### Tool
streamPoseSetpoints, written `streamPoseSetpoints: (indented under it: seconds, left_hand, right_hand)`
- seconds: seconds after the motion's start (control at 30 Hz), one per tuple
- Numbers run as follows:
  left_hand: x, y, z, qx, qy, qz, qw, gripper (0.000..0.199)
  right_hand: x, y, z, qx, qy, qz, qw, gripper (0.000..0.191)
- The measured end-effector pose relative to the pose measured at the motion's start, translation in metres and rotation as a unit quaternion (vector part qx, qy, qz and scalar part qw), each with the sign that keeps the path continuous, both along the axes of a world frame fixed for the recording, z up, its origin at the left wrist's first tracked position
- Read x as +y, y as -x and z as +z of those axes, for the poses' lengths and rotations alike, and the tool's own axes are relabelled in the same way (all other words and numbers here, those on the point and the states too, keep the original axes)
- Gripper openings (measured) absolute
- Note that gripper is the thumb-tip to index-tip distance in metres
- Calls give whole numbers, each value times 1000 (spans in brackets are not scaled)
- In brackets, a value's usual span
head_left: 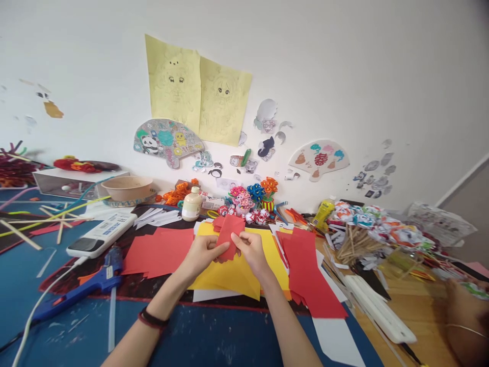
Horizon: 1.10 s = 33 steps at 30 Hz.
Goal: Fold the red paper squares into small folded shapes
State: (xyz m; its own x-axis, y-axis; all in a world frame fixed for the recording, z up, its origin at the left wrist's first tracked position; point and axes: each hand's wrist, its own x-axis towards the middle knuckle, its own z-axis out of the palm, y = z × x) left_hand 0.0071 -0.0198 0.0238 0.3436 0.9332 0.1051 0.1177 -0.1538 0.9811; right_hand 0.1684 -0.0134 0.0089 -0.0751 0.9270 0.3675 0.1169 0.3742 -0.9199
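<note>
Left hand point(204, 253) and right hand point(250, 248), each grip closed on small red rectangular paper piece point(231, 235), yellow paper sheets point(229, 278) beneath grips, red paper sheets point(162, 251) left of grips, cream plastic bottle point(191, 205) beyond left grip.

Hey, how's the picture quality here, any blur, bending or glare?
Head view: lighting soft and even, upper corners darker; the wall's edge at right slants, suggesting wide-angle stretch; the other person's arm looks smeared; the red paper shows no strong glare.
</note>
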Motion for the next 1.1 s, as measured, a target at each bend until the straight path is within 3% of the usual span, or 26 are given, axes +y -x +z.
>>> streamPoseSetpoints:
  seconds: [0.1,0.87,1.1]
  left_hand:
    - [-1,0,0,5,-2,-49,999,31]
    - [2,-10,-18,-35,1,-4,999,27]
    - [3,-12,-17,-27,8,19,999,28]
  right_hand:
    - [-2,3,2,10,-17,-11,1000,42]
    - [-2,4,4,8,-4,6,1000,39]
    - [-3,3,2,2,-1,10,1000,37]
